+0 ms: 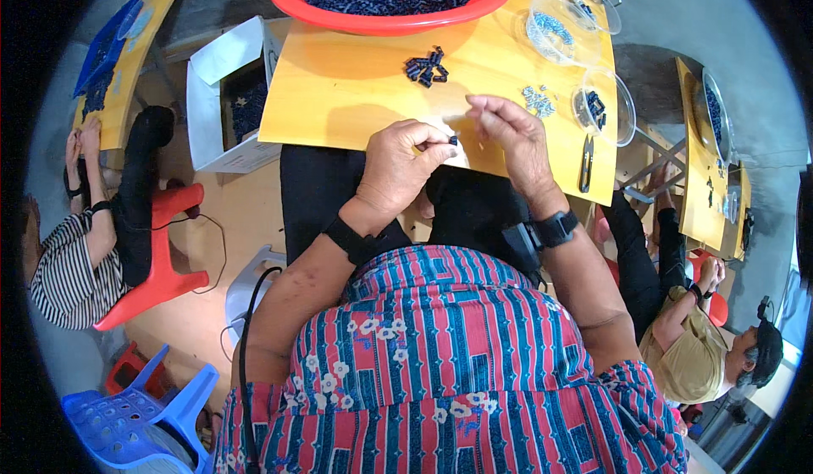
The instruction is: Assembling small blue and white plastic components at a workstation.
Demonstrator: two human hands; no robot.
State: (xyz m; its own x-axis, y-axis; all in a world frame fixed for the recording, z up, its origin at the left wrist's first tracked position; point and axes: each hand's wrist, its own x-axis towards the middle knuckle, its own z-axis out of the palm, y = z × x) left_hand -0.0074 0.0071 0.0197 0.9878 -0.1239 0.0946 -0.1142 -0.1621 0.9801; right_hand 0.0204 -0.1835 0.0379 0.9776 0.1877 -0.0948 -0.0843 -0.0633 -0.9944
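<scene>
My left hand (405, 159) is closed at the table's near edge, pinching a small dark cylindrical piece (453, 140) between thumb and fingertips. Just right of it, my right hand (514, 135) hovers over the table with its fingers pointing left. Its fingertips are smeared by motion, so whether anything is in them does not show. Farther in lies a loose pile of small dark cylindrical pieces (426, 67). Beyond my right hand, a scatter of small silvery pieces (538, 101) rests on the yellow tabletop (339, 84).
A red basin (292, 8) heaped with dark pieces stands at the back. Clear plastic tubs (625, 105) and small black-handled snips (586, 165) lie at right. Left of the table is a white box (207, 118). Other people sit at yellow tables on both sides; a blue chair (127, 423) stands lower left.
</scene>
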